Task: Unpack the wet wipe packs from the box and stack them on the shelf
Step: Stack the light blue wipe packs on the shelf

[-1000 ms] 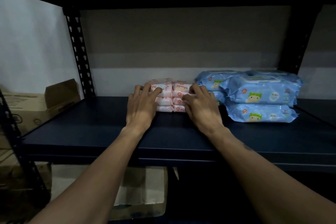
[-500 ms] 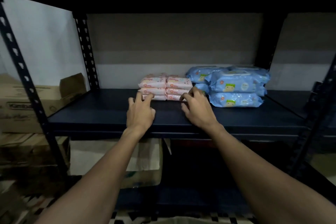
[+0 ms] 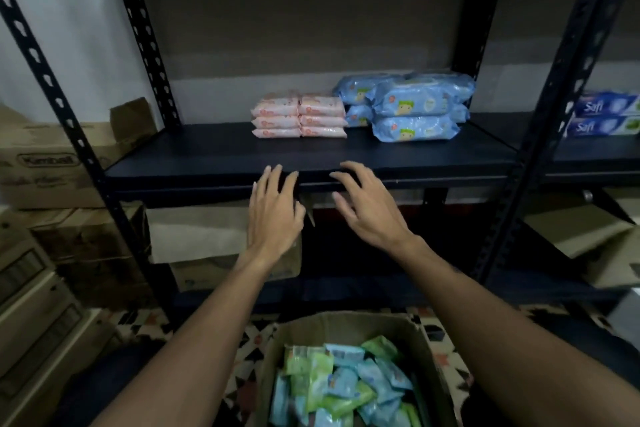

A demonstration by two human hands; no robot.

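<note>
Both your hands are empty, fingers loosely spread: the left hand [image 3: 273,215] and right hand [image 3: 370,208] hover just in front of the shelf [image 3: 207,152] edge. The wet wipe packs [image 3: 339,381] you have yet to unpack lie jumbled in the box [image 3: 346,319] at 6 o'clock, below your forearms.

The packs look soft and glossy. If you scoop up too many at once, I judge some will slide out of your grip and fall to the floor.

On the shelf, the pink stack [image 3: 299,114] sits at 12 o'clock from your hands, touching the blue stack [image 3: 412,104] at 1 o'clock. Push new packs in carelessly and you could knock either pile askew. The bare space at 10 o'clock is safer. Mind the shelf lip as you lift, since a pack may catch on it.
</note>
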